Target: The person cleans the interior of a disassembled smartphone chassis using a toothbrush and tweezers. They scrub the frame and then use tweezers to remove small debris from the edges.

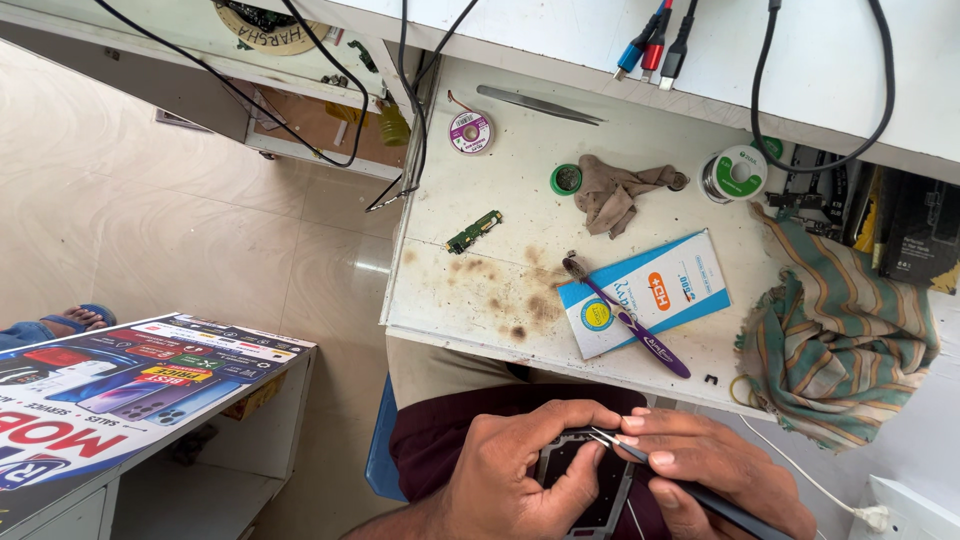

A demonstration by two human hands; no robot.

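Dark rectangular phone frame (pixel 585 485), stripped down with the insides showing, sits low in the view over the person's lap, just in front of the white workbench (pixel 480 180). Its long axis runs pretty much straight away from the person, top end toward the bench, bottom end cut off by the picture edge. The left hand (pixel 520 470) is wrapped round its left edge, fingers closed on it, thumb across the top. The right hand (pixel 710 470) is pinched shut on a pair of thin dark metal tweezers (pixel 660 465), tips pointing left onto the frame's top edge, handle running off to the lower right.

Up on the bench, counted: one small green circuit board (pixel 473 232), lying diagonal. One purple toothbrush (pixel 628 320) resting across one blue-and-white flat carton (pixel 645 293). One crumpled brownish rag (pixel 615 192). One striped green and orange cloth (pixel 835 340) bunched at the right. Second pair of tweezers, silver (pixel 538 104), near the back. Two reels: a purple one of braid (pixel 470 132) and a bigger one of solder wire (pixel 735 173). One little round green tin (pixel 566 179), something dark inside, can't tell what. Brown scorch marks (pixel 510 290) in the middle.
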